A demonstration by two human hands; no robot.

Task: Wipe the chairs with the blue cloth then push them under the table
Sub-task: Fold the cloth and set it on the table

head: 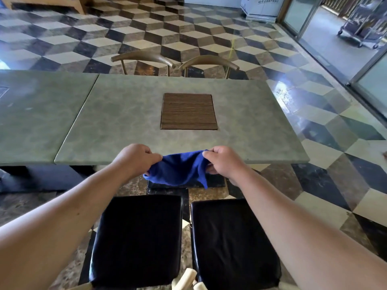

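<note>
From the head camera, both bare forearms reach forward over two black cushioned chairs. The left hand (137, 159) and the right hand (224, 162) each have their fingers curled closed on an end of the blue cloth (180, 169), which sags bunched between them, just in front of the near edge of the grey-green table (240, 122) and clear of its top. The left chair seat (138, 239) and the right chair seat (234, 243) sit side by side below the arms, pulled out from the table. A wooden inset panel (188, 111) lies in the middle of the tabletop. Beyond the far edge, two curved chair backs (144, 57) show, tucked close against the table, on a cube-patterned tiled floor (146, 24).
</note>
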